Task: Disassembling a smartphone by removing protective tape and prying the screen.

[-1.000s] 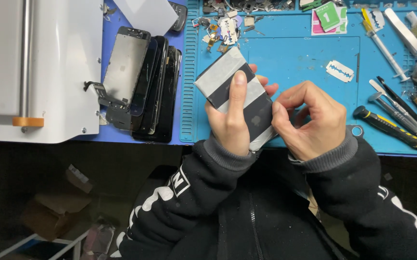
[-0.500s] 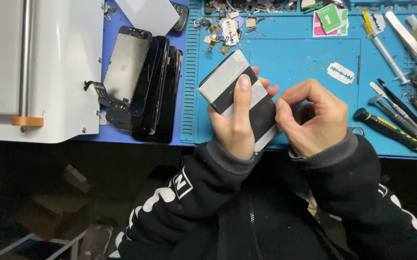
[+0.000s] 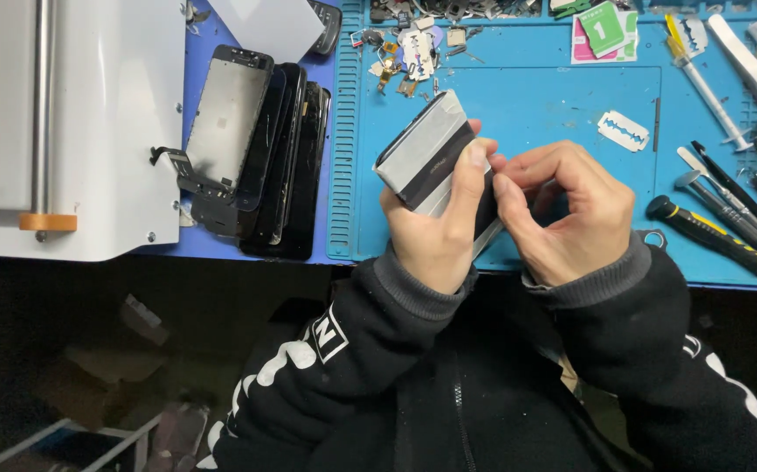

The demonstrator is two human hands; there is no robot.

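My left hand [image 3: 435,232] grips a phone screen assembly [image 3: 426,153] with its silver back plate and a dark band facing up, held tilted above the blue work mat [image 3: 553,105]. Its thumb lies across the plate. My right hand [image 3: 570,214] is curled against the part's right edge, fingertips pinching there. What the fingertips pinch is hidden. Both sleeves are black with white lettering.
A stack of dark phone screens [image 3: 265,157] lies left of the mat beside a white machine [image 3: 72,131] with an orange tab. A razor blade [image 3: 625,131], a syringe [image 3: 701,83], screwdrivers and tweezers [image 3: 719,210], small loose parts [image 3: 404,48] and a green-and-pink packet [image 3: 605,31] are on the mat.
The screen assembly has tilted slightly and my left thumb has slid up across its back. My right hand stays pressed to its right edge.
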